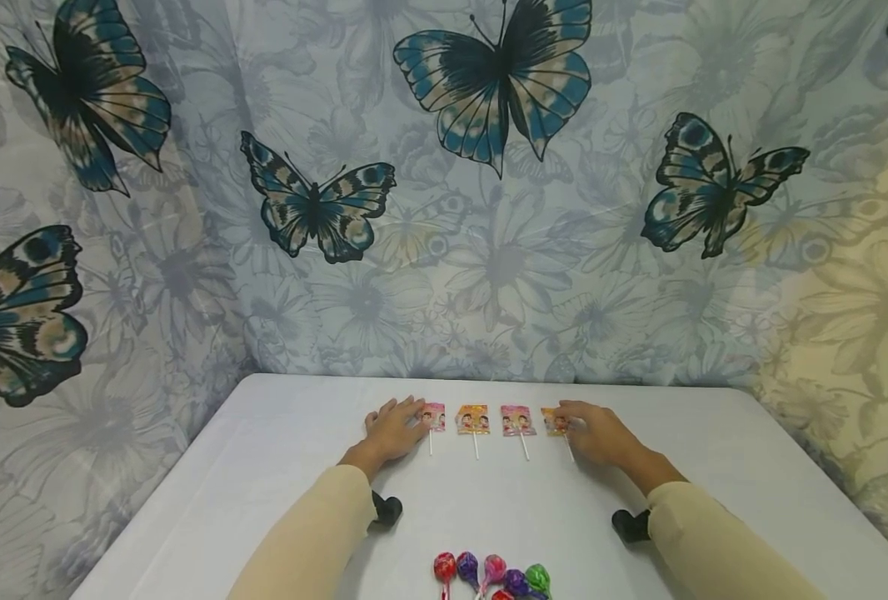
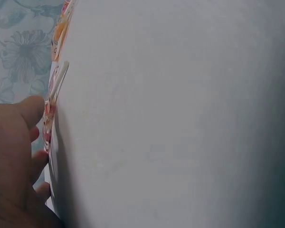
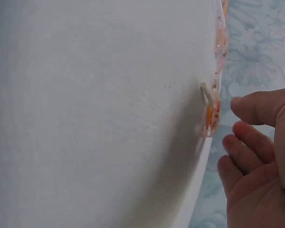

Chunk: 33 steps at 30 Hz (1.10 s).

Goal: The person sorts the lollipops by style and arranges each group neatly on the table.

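Four flat wrapped lollipops lie in a row across the far part of a white table point(image 1: 481, 500), their sticks pointing back toward the person. From left to right they are a pink lollipop point(image 1: 436, 417), an orange lollipop point(image 1: 474, 419), a second pink lollipop point(image 1: 517, 420) and a second orange lollipop point(image 1: 552, 422). The left hand point(image 1: 393, 429) is at the left end of the row, its fingers apart and relaxed, the thumb at the edge of the pink lollipop; whether it presses on the wrapper I cannot tell. The right hand point(image 1: 597, 432) is at the other end, partly covering the second orange lollipop from above. Its fingers are loosely bent, and the right wrist view shows a space between thumb and wrapper, with nothing gripped. The two middle lollipops lie between the hands, apart from both. Nearer the person sits a cluster of round lollipops point(image 1: 494, 569) in red, purple, pink and green, partly cut off by the lower edge of the head view. Both arms wear pale sleeves point(image 1: 305, 533). Behind the table hangs a grey-blue cloth point(image 1: 504, 275) printed with flowers and large butterflies point(image 1: 314, 200)
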Motion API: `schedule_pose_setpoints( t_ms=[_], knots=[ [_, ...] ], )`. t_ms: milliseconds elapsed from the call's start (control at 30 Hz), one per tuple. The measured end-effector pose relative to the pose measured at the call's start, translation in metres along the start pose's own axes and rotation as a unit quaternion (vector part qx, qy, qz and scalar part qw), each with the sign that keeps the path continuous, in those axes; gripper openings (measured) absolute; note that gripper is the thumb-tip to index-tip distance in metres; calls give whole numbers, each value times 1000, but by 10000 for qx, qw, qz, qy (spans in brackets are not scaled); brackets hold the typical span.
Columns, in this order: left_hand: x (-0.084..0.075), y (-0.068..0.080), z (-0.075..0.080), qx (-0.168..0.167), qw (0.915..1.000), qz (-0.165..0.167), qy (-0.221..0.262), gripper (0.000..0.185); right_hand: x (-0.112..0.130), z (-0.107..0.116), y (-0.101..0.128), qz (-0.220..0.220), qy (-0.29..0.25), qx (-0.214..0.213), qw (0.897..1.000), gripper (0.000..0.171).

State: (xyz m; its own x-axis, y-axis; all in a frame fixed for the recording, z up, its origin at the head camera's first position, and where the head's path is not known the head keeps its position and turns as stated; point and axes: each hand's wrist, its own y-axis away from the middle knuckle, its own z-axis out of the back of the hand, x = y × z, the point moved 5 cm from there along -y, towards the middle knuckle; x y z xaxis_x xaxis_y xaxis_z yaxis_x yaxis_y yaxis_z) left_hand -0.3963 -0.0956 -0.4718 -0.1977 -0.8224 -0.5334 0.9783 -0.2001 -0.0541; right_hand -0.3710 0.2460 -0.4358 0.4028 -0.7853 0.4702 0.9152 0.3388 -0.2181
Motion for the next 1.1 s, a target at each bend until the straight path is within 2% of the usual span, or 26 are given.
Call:
schedule_pose_setpoints(
  t_ms=[233, 333, 633, 833, 967, 1100],
  knots=[
    [8, 7, 10, -24, 9990, 30, 455, 54, 11, 5, 8, 250, -221, -72, 9994, 39],
    [4, 13, 19, -52, 9977, -176, 650, 54, 18, 10, 14, 284, -195, -177, 9993, 42],
    [-17, 43, 40, -457, 9884, -1004, 1041, 53, 47, 19, 36, 683, -457, -542, 9951, 48],
    [-38, 65, 44, -287, 9843, -1285, 1172, 55, 64, 29, 57, 985, -506, -869, 9900, 51],
    [-50, 82, 49, -418, 9795, -1468, 1318, 55, 76, 35, 70, 1091, -608, -914, 9880, 52],
    [-62, 99, 54, -587, 9709, -1755, 1520, 52, 89, 38, 84, 1149, -670, -908, 9869, 52]
  ],
)
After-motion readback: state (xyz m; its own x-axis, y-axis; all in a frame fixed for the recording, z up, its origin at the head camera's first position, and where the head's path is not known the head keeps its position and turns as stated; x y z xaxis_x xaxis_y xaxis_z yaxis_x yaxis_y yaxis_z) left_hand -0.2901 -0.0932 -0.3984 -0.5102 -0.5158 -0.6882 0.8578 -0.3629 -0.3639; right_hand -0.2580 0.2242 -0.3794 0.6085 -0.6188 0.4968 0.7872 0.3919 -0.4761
